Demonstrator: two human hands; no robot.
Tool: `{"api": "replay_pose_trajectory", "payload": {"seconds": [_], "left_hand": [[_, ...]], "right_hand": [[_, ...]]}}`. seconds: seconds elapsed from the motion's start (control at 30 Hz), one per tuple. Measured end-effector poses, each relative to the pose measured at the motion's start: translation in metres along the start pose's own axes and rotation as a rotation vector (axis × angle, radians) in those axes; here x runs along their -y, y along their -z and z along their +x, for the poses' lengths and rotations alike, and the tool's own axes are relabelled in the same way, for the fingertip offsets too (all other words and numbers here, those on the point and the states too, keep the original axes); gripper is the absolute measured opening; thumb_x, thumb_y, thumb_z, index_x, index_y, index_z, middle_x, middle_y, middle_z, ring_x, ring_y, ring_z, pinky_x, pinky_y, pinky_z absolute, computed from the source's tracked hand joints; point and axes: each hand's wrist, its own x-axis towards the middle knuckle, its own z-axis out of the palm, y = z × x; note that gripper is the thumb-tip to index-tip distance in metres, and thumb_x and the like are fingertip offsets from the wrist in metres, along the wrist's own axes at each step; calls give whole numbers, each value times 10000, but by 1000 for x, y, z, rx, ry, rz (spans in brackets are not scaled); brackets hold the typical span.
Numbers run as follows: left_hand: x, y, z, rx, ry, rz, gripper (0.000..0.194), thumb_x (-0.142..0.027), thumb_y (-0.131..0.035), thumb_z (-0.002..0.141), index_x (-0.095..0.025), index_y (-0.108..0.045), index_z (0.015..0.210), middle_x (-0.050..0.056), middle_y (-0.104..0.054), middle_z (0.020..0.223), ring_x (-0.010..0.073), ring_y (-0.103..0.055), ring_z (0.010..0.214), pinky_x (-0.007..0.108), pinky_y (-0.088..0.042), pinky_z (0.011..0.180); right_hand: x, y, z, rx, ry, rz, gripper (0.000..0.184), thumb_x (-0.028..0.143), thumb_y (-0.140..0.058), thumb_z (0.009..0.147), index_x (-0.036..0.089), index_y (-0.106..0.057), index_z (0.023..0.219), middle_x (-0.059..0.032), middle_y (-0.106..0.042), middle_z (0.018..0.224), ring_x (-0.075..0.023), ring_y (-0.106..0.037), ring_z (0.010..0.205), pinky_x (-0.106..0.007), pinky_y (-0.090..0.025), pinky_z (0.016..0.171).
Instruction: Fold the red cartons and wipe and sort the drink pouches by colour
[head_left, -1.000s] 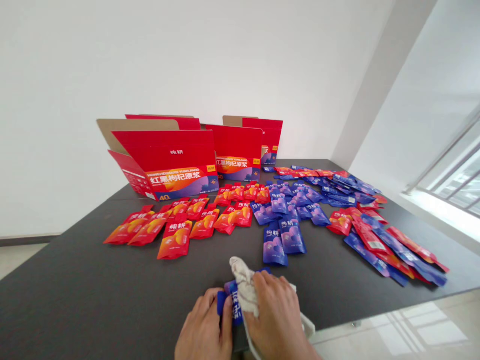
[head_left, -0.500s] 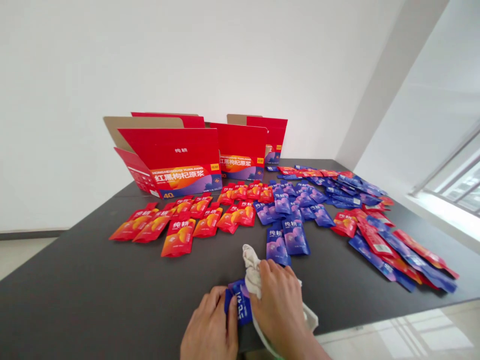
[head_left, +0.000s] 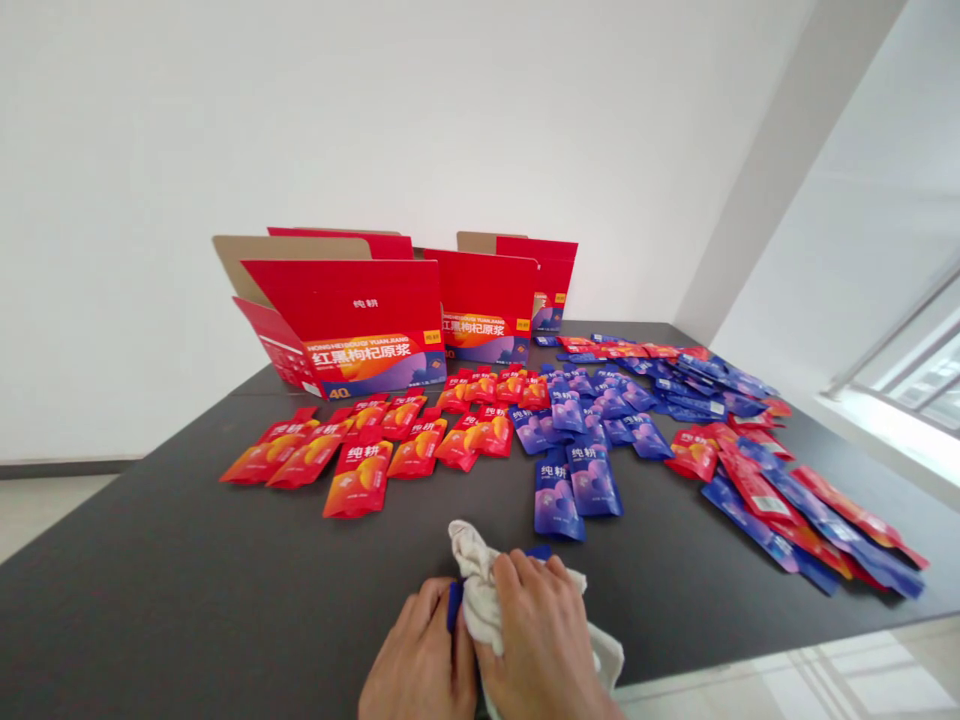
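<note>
Near the table's front edge, my left hand (head_left: pixel 424 650) is closed on one end of a blue pouch (head_left: pixel 454 606), of which only small bits show. My right hand (head_left: pixel 541 630) is closed on a crumpled white cloth (head_left: pixel 474 570) and presses it down over that pouch. A twisted end of the cloth sticks out past my fingers, and a loose fold (head_left: pixel 606 655) hangs at the right. Most of the pouch is hidden under cloth and hands. Beyond my hands lie two blue pouches (head_left: pixel 559 500) side by side, and a red pouch (head_left: pixel 358 480) lies farther left.
Open red cartons (head_left: pixel 349 315) stand at the back of the dark table (head_left: pixel 187 580). Red pouches (head_left: pixel 457 440) and blue pouches (head_left: pixel 611 400) lie in groups before them. Mixed pouches (head_left: pixel 810 520) are heaped along the right side, near the table's edge.
My right hand has slid the cloth left and nearer to me, covering the pouch's printed face. My left hand has stayed in place on the pouch's end.
</note>
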Motion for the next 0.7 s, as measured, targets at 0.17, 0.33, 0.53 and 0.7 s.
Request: {"api": "replay_pose_trajectory", "payload": {"seconds": [0.17, 0.33, 0.53, 0.7], "left_hand": [[3, -3, -3, -11, 3, 13, 252, -347, -383, 976, -234, -606, 946, 45, -696, 912, 219, -670, 871, 343, -527, 762], [4, -2, 0, -4, -45, 36, 245, -293, -381, 955, -234, -619, 951, 50, -717, 909, 216, -690, 848, 322, -556, 721], [12, -1, -5, 14, 113, -180, 301, -431, -421, 946, -248, -658, 974, 38, -753, 1005, 225, -716, 929, 309, -576, 762], [24, 31, 19, 86, 357, -578, 406, -571, -504, 882, -216, -672, 985, 29, -763, 973, 254, -707, 954, 315, -540, 864]], "right_hand": [[-9, 7, 3, -54, -134, -78, 245, 159, -565, 786, 207, -636, 1016, -69, -693, 1013, -280, -630, 988, -439, -357, 973], [3, -8, -9, -32, -68, 14, 344, 136, -622, 686, 212, -649, 1020, -53, -691, 1071, -272, -618, 1029, -435, -313, 1043], [-20, 8, -10, -55, -155, -33, 266, 144, -571, 744, 226, -646, 985, -49, -699, 1009, -281, -637, 958, -440, -353, 946], [-74, 45, -16, -58, -192, 118, 105, 269, -536, 851, 211, -583, 777, -20, -653, 764, -209, -609, 718, -303, -393, 663]]}}
